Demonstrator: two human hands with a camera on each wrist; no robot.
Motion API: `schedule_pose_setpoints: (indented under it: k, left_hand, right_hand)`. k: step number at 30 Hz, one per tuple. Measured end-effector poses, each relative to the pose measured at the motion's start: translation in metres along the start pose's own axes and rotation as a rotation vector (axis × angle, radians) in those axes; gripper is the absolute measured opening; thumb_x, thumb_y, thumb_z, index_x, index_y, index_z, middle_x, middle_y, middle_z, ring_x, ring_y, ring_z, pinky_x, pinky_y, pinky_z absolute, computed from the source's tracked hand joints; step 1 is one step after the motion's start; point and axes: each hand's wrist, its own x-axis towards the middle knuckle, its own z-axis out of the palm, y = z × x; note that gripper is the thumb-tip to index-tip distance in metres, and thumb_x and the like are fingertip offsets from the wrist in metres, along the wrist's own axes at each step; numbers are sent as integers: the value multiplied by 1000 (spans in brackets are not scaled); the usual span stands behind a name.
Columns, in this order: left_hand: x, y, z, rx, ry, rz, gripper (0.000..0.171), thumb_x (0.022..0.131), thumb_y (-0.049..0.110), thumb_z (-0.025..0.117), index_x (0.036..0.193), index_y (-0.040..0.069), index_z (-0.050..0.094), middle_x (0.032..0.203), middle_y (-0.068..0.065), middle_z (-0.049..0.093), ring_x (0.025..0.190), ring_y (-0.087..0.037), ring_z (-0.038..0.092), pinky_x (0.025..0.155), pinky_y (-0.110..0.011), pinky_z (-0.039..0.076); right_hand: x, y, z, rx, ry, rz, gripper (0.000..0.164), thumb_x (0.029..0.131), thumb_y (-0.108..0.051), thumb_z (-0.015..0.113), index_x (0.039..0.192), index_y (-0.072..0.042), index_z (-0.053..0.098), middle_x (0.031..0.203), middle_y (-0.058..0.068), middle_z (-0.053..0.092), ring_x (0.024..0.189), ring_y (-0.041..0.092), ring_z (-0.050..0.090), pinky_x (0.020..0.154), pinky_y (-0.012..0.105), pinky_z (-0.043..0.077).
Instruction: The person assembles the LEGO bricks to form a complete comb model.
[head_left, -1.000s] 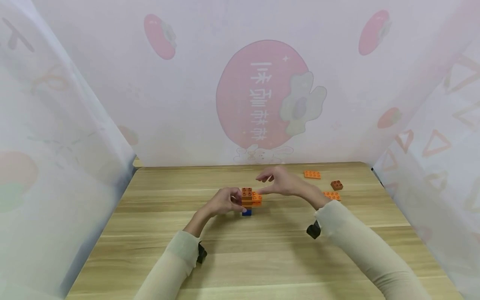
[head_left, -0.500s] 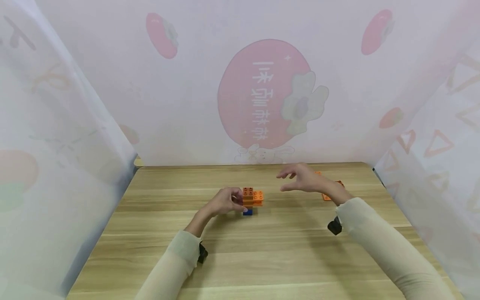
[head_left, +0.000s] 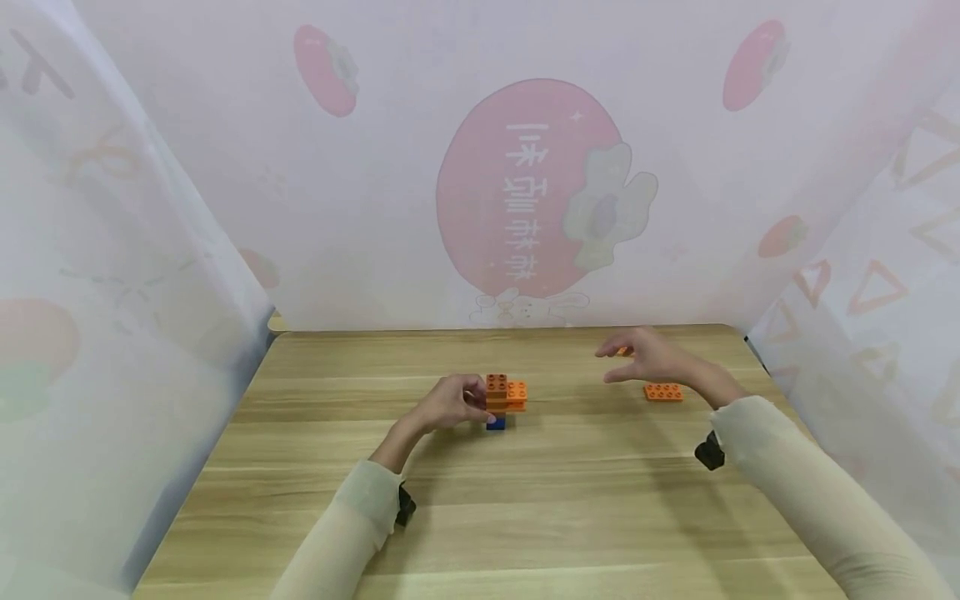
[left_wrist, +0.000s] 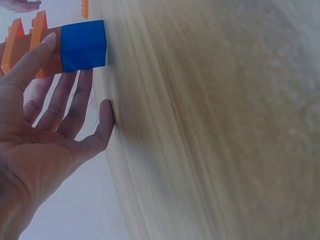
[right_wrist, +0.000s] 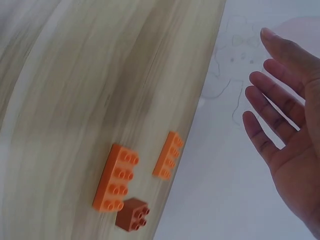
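A small tower of toy building bricks stands mid-table, with a blue brick [left_wrist: 84, 46] at its foot, brown bricks [head_left: 497, 385] above it and orange plates [head_left: 517, 395] jutting to the right. My left hand [head_left: 452, 402] grips the tower from its left side, thumb in front and fingers behind. My right hand [head_left: 651, 357] hovers over the right side of the table, fingers loosely spread and holding nothing. Below it lie an orange studded plate [head_left: 663, 392] and a second orange plate [right_wrist: 168, 156]. A square brown brick [right_wrist: 132, 215] shows beside them in the right wrist view.
The wooden table [head_left: 450, 533] ends at a pale printed sheet [head_left: 375, 208] at the back. Similar sheets hang at the left [head_left: 90, 333] and right sides.
My right hand has moved away from the tower to the right, over the loose bricks. The left hand stays in place on the tower.
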Motion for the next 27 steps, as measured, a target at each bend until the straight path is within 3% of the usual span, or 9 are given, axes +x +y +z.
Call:
schedule_pose_setpoints:
  k: [9,21,27]
  left_hand:
    - [0,2,-1,-4,3,-10,28,84,7,90,104,6,70,107,-6,73,99,-22,72,91,-37,61]
    - [-1,1,0,-16,-4,-8,30,84,7,91,105,4,70,107,-8,74,99,-21,74,93,-37,62]
    - [-1,0,0,-17,1,4,29,84,6,91,104,4,70,106,-8,74,98,-21,74,92,-37,62]
  right_hand:
    - [-18,28,-4,21,-32,108,37,89,-20,88,119,-2,78,123,18,74,114,41,68,96,62,57]
    - [-44,53,-4,29,-38,168,35,89,-15,88,118,1,78,121,21,75,111,39,69,93,60,58]
    - [-53,65,1,-33,-36,181,37,86,-15,90,117,2,78,110,15,77,90,30,67,79,48,58]
